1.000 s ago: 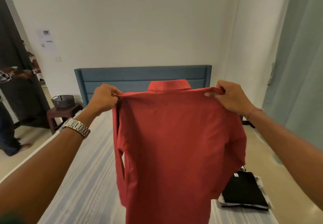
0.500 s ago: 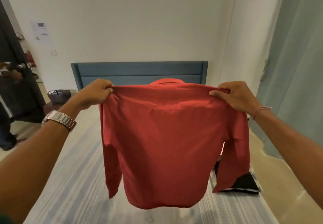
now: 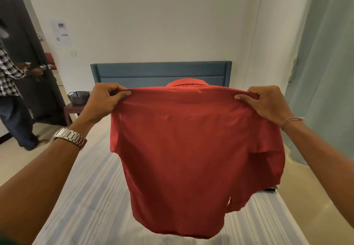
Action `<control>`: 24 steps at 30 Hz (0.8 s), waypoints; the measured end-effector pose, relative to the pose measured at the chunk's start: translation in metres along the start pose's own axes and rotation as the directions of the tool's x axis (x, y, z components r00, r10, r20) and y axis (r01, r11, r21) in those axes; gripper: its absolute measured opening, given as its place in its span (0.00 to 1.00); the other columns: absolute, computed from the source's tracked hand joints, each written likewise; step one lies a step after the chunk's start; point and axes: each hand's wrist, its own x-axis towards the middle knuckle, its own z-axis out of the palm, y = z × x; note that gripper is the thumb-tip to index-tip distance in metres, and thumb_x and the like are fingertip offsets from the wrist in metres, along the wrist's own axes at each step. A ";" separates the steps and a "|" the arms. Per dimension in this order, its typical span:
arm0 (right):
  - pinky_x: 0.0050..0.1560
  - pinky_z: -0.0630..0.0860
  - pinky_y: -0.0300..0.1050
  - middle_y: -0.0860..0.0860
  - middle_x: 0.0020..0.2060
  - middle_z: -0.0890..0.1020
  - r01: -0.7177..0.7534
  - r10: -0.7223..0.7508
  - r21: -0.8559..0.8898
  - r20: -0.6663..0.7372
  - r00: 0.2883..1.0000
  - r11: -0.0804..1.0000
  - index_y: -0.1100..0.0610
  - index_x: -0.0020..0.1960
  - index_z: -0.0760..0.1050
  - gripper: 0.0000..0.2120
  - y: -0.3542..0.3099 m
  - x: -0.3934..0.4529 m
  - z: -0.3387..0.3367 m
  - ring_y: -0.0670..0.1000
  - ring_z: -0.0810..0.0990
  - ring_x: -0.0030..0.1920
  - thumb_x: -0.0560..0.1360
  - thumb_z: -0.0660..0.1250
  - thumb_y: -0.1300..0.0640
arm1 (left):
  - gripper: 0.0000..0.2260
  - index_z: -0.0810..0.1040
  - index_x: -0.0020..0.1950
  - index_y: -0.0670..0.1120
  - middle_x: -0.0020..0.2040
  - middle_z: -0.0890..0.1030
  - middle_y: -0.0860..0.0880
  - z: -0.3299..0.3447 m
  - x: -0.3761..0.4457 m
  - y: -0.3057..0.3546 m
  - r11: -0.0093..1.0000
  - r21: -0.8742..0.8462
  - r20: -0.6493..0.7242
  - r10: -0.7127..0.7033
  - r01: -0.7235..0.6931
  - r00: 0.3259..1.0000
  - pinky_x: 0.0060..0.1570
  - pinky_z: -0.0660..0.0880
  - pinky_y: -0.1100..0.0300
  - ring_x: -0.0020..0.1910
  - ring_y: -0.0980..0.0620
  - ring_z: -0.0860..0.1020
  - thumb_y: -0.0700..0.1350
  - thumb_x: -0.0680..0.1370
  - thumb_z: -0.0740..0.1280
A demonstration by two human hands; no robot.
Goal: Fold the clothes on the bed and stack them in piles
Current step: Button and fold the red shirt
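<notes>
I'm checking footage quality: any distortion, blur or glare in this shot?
Head view: wide-angle bend bows the curtain and doorway at the edges; shirt, left hand and right hand look sharp; soft even light, faint shadow on the bed, no glare.

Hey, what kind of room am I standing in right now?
Most likely a bedroom: a bed with a blue headboard, a small side table beside it, and a curtain on the right.

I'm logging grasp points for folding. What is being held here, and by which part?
A red shirt, held up over the bed. The left hand and right hand each pinch one shoulder at the top edge.
</notes>
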 end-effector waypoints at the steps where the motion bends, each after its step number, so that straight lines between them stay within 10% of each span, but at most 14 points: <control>1: 0.32 0.72 0.49 0.47 0.26 0.77 0.008 -0.008 0.008 -0.005 1.000 1.000 0.55 0.34 0.79 0.25 -0.005 -0.005 -0.005 0.50 0.74 0.27 0.74 0.67 0.34 | 0.06 0.86 0.51 0.42 0.38 0.85 0.53 -0.005 -0.006 0.005 0.999 -0.044 -0.010 -0.016 0.016 1.000 0.42 0.80 0.62 0.37 0.59 0.81 0.43 0.77 0.74; 12: 0.33 0.75 0.48 0.54 0.22 0.73 -0.066 0.043 -0.463 -0.060 0.997 0.884 0.54 0.26 0.66 0.37 -0.010 -0.018 -0.008 0.59 0.75 0.28 0.68 0.59 0.20 | 0.10 0.87 0.46 0.42 0.39 0.85 0.39 -0.015 -0.005 -0.012 0.990 -0.035 0.198 -0.125 0.134 0.972 0.39 0.81 0.61 0.36 0.47 0.81 0.42 0.67 0.80; 24: 0.28 0.64 0.42 0.51 0.22 0.69 -0.052 0.273 -0.536 0.341 0.900 0.843 0.55 0.26 0.67 0.38 0.180 -0.119 0.349 0.54 0.69 0.23 0.70 0.54 0.20 | 0.09 0.84 0.37 0.52 0.35 0.84 0.54 0.250 -0.014 -0.347 0.889 0.270 0.318 -0.444 0.369 0.838 0.39 0.74 0.64 0.30 0.65 0.77 0.39 0.70 0.80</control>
